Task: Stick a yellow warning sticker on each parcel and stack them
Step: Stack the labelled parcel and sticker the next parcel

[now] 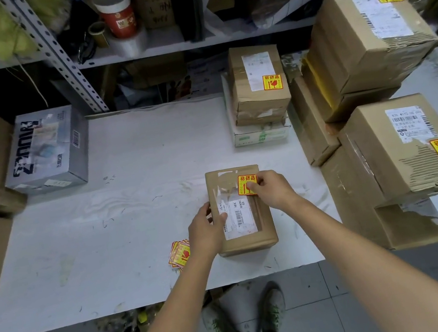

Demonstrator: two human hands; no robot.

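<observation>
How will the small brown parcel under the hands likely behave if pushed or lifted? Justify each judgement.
Low and flat, the parcel would probably slide, not tip or roll. Its square cardboard edges suggest it stays stiff when lifted. The left hand grips its edge while the right hand pinches the sticker, hinting it shifts easily.
</observation>
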